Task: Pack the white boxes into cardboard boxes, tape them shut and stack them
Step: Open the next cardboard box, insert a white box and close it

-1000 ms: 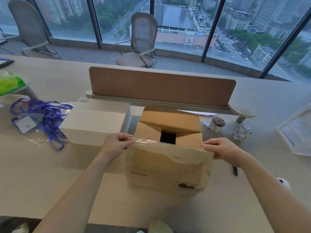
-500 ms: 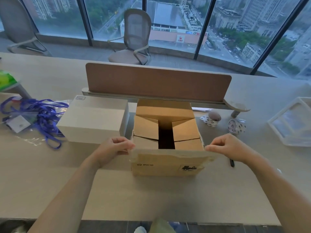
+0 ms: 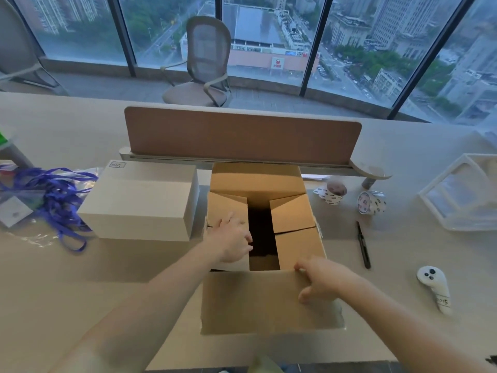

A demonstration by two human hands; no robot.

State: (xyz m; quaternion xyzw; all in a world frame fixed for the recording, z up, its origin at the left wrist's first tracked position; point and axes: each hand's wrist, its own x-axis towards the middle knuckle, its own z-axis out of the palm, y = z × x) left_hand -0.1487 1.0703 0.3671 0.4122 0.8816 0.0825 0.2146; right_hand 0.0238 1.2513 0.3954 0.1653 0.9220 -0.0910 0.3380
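**Desk (image 3: 80, 278) by the windows: packing is only beginning**

The cardboard box (image 3: 269, 300) is standing near the far edge, its flaps half open, and its inside is looking dark. The left hand (image 3: 231, 243) is hooking its fingers over the left flap. The right hand (image 3: 320, 281) is touching the near flap; I cannot tell if it is gripping. The white box (image 3: 139, 200) is waiting just beside, on the left. Packing, taping and stacking are all remaining.
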